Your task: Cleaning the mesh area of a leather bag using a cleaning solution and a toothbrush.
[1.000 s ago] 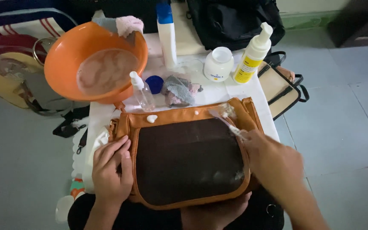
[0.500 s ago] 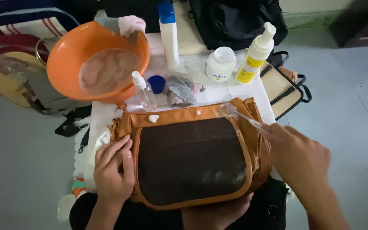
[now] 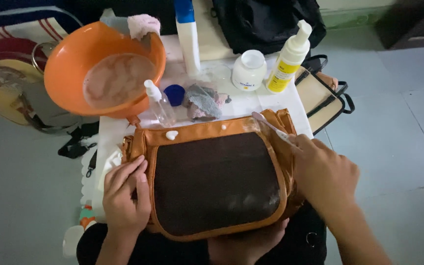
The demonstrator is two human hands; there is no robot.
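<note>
A tan leather handbag [image 3: 212, 132] with a dark brown front panel lies flat on the white table [image 3: 251, 105], with dabs of white foam along its top edge. My left hand [image 3: 123, 194] presses down on the bag's left side. My right hand [image 3: 322, 174] grips a clear toothbrush [image 3: 271, 127]; its bristled head rests on the bag's upper right corner.
An orange basin [image 3: 65, 73] of murky water stands at the back left. Behind the bag are a small spray bottle [image 3: 158, 103], a blue cap [image 3: 175, 94], a grey rag [image 3: 203, 104], a white jar [image 3: 249, 71], a yellow pump bottle [image 3: 285, 61] and a tall white bottle [image 3: 188, 37]. Other bags lie on the floor around.
My right hand has drawn the toothbrush along the bag's right edge, out to the right and then back to the upper right corner. My left hand stays in place.
</note>
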